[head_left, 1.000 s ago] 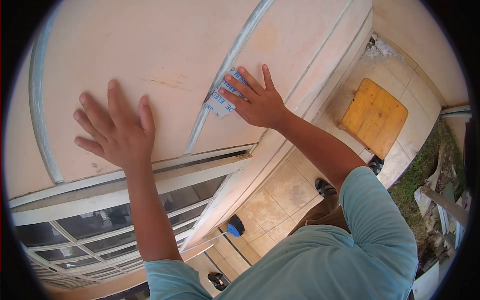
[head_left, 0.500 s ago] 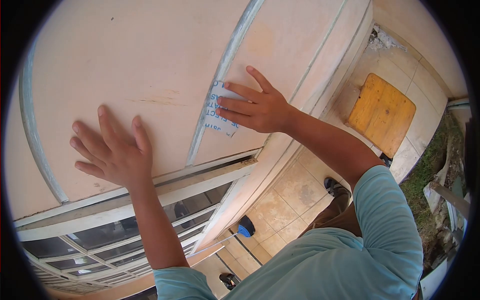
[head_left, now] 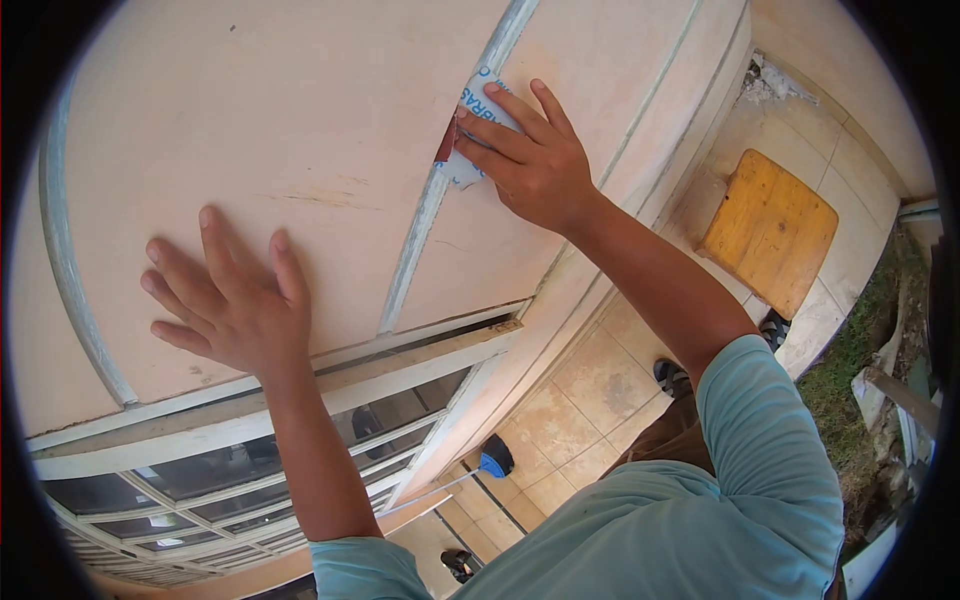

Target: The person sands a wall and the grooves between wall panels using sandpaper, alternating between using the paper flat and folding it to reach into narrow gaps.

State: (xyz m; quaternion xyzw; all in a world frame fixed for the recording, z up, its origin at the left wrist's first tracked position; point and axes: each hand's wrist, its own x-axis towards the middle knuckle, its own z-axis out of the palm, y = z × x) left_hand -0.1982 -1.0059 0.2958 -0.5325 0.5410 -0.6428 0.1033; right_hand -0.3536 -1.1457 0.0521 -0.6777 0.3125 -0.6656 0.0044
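**Wall [head_left: 330, 100] and floor [head_left: 558, 395] carrying hands, sheet and stool**

The pale pink wall is filling the left and middle, with grey strips [head_left: 408, 265] running along it. The left hand [head_left: 232, 310] is lying flat on it between two strips; the right hand [head_left: 548, 175] is pressing a sheet [head_left: 481, 97] against the right-hand strip. Light brown scratches [head_left: 325, 192] are showing on the wall between the hands.

Tan tiles are covering the floor. At the right, a stool [head_left: 770, 230] is standing on them, and white rubble [head_left: 775, 82] is lying in the far right corner. Nearer, a sandalled foot [head_left: 672, 376] is resting, a broom [head_left: 495, 457] is touching the tiles, and dark footwear [head_left: 457, 565] is sitting at the near edge.
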